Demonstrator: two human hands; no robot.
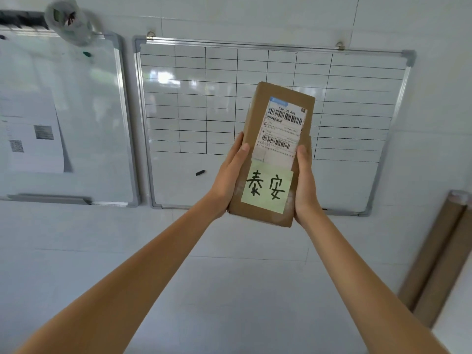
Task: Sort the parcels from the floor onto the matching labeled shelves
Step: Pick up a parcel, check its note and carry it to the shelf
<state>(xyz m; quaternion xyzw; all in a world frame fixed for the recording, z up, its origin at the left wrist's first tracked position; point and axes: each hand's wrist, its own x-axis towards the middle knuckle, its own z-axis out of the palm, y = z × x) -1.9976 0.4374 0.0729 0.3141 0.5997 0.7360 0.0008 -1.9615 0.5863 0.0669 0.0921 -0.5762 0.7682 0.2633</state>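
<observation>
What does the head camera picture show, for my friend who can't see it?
Two bare hands, left hand and right hand, hold up a brown cardboard parcel by its sides. It has a white shipping label and a yellow sticky note handwritten 泰安. Behind it, two whiteboards hang on a white tiled wall, one with a drawn grid.

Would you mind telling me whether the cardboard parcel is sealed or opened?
Cannot tell for certain: the cardboard parcel shows no lifted flap, and its shipping label and sticky note lie flat.
</observation>
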